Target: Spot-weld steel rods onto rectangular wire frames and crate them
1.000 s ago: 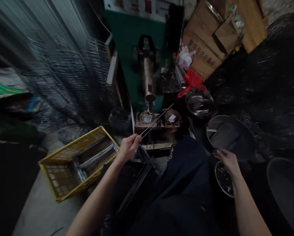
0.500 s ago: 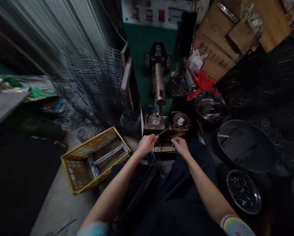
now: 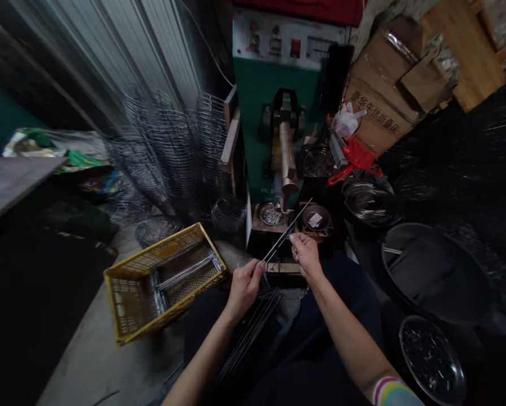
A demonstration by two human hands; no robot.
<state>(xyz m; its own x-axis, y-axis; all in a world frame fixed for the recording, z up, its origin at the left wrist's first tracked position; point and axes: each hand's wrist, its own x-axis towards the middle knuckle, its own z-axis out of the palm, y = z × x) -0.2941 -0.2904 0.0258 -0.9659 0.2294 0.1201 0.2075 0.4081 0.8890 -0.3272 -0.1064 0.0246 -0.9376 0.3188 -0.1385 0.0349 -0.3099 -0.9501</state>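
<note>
Thin metal wire [image 3: 287,230], before the green machine [image 3: 255,135], is pinched by the left hand [image 3: 247,283]; curled beside it, the right hand [image 3: 307,255] has a hold I cannot tell

The head camera looks forward and down from above the person's lap [image 3: 295,361], its field wide. The left hand [image 3: 243,286] and right hand [image 3: 307,255] lie at close range, just below centre; the green machine [image 3: 253,113] faces the lens from farther off, at upper centre.
</note>
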